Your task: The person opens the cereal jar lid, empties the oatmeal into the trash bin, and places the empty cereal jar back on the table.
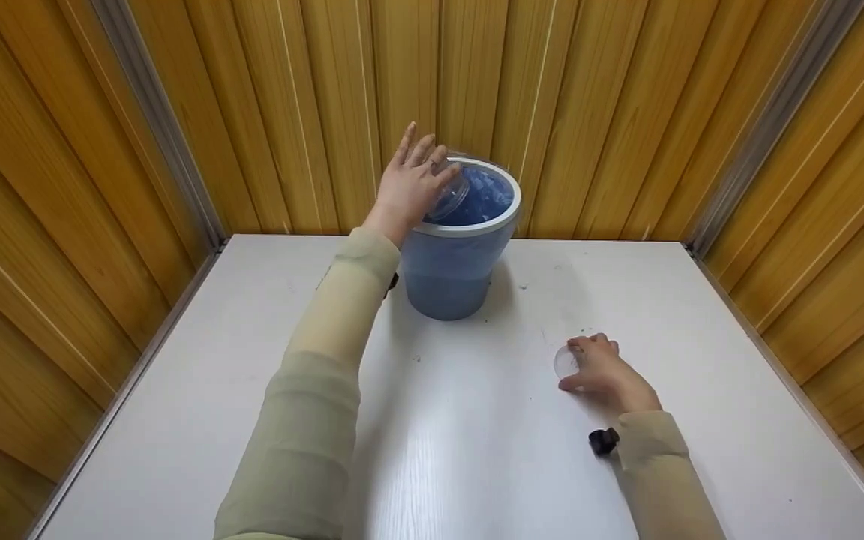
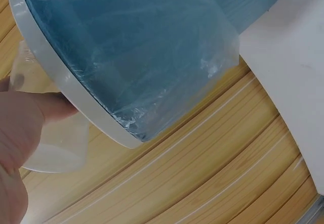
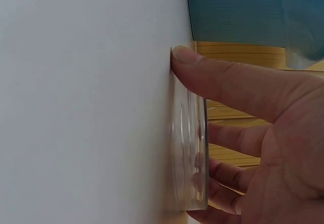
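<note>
A blue waste bin (image 1: 447, 277) with a white rim (image 1: 453, 231) stands at the back of the table. Over its mouth, my left hand (image 1: 411, 184) holds a clear plastic container (image 1: 453, 201), tilted, with its open end toward the bin's inside. In the left wrist view the container (image 2: 61, 148) shows beside the rim, thumb against it. On the table to the right of the bin, my right hand (image 1: 603, 371) grips a clear round lid (image 3: 190, 148) by its edges. The thumb is at one side of the lid, the fingers at the other.
A clear plastic liner (image 2: 172, 102) hangs over the bin's outside. Small crumbs lie about the white table (image 1: 462, 420). Wood-patterned panels (image 1: 574, 112) close off the back and both sides. A small black device (image 1: 603, 441) sits at my right wrist.
</note>
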The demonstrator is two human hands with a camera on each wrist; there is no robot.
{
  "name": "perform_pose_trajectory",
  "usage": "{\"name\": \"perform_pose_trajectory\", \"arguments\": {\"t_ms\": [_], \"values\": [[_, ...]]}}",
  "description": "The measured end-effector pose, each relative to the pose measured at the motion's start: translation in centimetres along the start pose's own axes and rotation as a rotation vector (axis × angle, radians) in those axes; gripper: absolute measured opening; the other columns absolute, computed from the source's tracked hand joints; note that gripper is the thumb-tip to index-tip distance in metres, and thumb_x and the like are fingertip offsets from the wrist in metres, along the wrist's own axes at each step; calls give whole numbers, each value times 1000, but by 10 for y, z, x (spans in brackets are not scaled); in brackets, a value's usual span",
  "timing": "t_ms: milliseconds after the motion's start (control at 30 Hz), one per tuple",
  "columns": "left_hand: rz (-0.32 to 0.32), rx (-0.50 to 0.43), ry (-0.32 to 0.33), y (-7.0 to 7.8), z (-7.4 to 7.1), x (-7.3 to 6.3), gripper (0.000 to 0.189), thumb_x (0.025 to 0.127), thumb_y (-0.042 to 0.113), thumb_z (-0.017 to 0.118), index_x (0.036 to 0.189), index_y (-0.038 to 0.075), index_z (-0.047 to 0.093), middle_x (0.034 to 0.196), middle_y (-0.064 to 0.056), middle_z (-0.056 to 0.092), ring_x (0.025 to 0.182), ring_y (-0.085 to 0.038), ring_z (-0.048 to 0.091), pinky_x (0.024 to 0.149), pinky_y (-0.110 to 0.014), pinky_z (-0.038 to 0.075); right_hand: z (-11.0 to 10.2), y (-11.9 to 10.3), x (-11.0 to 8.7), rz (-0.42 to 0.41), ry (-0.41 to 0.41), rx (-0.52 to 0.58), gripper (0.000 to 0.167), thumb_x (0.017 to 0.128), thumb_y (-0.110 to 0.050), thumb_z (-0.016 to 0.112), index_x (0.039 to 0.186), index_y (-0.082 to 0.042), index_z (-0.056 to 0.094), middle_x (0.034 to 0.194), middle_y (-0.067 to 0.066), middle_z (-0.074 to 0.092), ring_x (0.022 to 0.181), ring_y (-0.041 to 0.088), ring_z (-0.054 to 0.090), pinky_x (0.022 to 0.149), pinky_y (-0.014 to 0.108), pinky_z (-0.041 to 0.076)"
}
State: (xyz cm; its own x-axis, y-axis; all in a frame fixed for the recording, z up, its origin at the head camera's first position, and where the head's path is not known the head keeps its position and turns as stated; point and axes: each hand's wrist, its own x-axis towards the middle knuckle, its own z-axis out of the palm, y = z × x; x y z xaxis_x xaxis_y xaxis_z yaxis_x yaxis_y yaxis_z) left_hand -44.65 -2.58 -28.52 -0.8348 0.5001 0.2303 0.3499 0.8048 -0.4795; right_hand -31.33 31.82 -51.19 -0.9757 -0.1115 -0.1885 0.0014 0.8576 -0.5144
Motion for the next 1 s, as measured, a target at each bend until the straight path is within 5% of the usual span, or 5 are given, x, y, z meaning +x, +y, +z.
{"name": "perform_pose_trajectory", "arguments": {"t_ms": [300,433,700,867,1000], "values": [[-192,-230,109,-7,2,-5,85,95,30,73,163,25,22,164,-12,34,155,-38,25,130,-56,-5,-2,1,0,0,0,12,83,78,-26,87,148,-3,48,147,31,37,128,44,33,103,71,39],[-330,-457,246,-11,6,-12,97,87,52,78,162,20,25,158,-13,43,148,-36,34,130,-56,-1,-1,2,0,1,-5,7,84,79,-26,87,149,-2,47,148,31,36,129,44,34,104,72,39],[-557,-974,517,-17,17,-41,100,82,60,78,157,10,34,156,-13,48,145,-33,42,131,-55,5,-1,2,4,-27,-1,-8,85,78,-27,87,149,0,47,147,32,37,129,46,34,105,72,38],[-597,-1180,649,-8,35,-72,99,82,55,81,155,7,35,155,-14,48,142,-32,44,126,-57,25,-3,2,3,-26,-14,-9,87,78,-28,87,150,-1,46,149,32,36,130,46,33,104,72,38],[-577,-1287,680,9,49,-96,99,82,49,84,155,4,34,151,-16,48,138,-32,46,115,-54,41,-5,2,1,-20,-20,-31,87,79,-28,87,150,-1,45,149,33,34,132,48,31,103,74,39]]}}
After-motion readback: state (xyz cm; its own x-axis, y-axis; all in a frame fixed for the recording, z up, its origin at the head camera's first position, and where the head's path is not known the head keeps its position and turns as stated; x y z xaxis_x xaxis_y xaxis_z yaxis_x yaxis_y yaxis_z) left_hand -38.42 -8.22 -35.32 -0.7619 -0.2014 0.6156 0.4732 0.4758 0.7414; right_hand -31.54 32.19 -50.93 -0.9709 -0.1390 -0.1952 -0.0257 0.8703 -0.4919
